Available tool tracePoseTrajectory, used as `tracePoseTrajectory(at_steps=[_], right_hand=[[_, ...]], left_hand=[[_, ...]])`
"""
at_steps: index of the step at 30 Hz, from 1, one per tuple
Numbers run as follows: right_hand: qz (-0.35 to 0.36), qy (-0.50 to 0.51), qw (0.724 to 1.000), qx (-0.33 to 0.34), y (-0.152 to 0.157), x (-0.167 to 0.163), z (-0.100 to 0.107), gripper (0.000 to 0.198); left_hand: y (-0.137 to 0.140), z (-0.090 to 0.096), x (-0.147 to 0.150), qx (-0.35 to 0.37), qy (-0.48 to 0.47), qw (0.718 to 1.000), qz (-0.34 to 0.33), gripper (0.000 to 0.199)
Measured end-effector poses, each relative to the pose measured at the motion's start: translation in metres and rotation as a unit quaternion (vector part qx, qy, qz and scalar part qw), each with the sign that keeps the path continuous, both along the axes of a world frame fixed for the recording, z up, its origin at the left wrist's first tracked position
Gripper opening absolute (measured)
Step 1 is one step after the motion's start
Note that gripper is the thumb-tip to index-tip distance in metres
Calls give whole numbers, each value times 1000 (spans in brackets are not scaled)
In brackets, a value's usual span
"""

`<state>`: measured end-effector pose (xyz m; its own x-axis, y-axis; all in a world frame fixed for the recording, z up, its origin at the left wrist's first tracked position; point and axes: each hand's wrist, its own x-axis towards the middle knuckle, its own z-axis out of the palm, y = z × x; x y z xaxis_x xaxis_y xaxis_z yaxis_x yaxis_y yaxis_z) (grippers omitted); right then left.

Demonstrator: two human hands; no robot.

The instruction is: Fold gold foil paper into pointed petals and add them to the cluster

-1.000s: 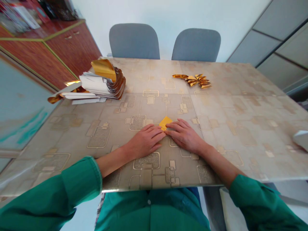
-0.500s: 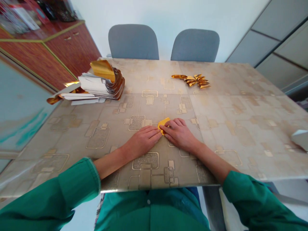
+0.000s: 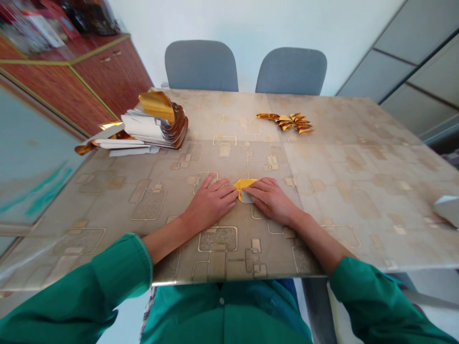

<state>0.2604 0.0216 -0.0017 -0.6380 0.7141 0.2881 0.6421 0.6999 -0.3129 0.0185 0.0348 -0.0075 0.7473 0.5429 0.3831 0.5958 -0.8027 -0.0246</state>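
Observation:
A small folded piece of gold paper (image 3: 247, 183) lies on the table between my two hands, with a pale underside showing at its lower part. My left hand (image 3: 211, 200) rests flat beside it, fingers spread, the fingertips touching the paper's left edge. From the other side, my right hand (image 3: 269, 198) has its fingers closed over the right part of the paper, hiding some of it. Whether the thumb is under the sheet I cannot tell.
At the back left sits a stack of gold and white paper sheets (image 3: 154, 125), curled on top. Folded gold paper pieces (image 3: 292, 122) lie in a bunch at the back. Two grey chairs (image 3: 201, 66) stand behind the table (image 3: 322, 157). A white object (image 3: 447, 209) is at the right edge.
The gold paper now shows its pale underside and a wider gold strip on top. My left fingers have spread and lifted apart. My right hand stays on the paper, fingers straighter.

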Motion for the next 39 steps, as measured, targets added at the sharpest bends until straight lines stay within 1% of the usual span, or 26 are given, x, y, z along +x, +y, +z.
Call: tracePoseTrajectory(at_steps=[3,5,10,13,17,21,24,27,30,33,35,37,39], right_hand=[[28,27,999,-11,1,3,3,26],[44,38,998,-24,0,2,3,25],[64,45,996,-43,-2,-4,2,25],[63,63,995,-52,-3,-6,1,25],[55,74,994,-51,-1,-6,-1,24],[45,80,995,-33,0,-8,-4,19],[41,81,996,-20,2,-10,-7,18],[34,86,996,-18,3,-12,-8,19],[23,97,995,-22,3,-12,-6,20],[37,89,995,-39,1,-8,-3,20],[53,81,994,-54,-1,-5,0,24],[51,84,993,-61,-4,-3,1,29],[30,89,994,-54,-5,-4,1,20]], left_hand=[[8,-1,-1,1,-6,1000,-7,21],[10,-1,0,-2,-9,1000,-9,22],[9,0,1,-52,-3,998,-22,28],[9,1,0,-81,-13,996,-40,38],[12,1,-3,-95,-30,993,-55,42],[14,3,-5,-115,-18,991,-65,44],[14,5,-4,-121,-13,991,-60,43],[12,7,-1,-112,-8,992,-50,38],[10,8,4,-91,1,995,-34,25],[7,5,8,-72,1,997,-18,15],[5,2,9,-67,-9,998,-11,13],[2,0,10,-68,-20,997,-6,13],[0,-1,10,-71,-31,997,-3,14]])
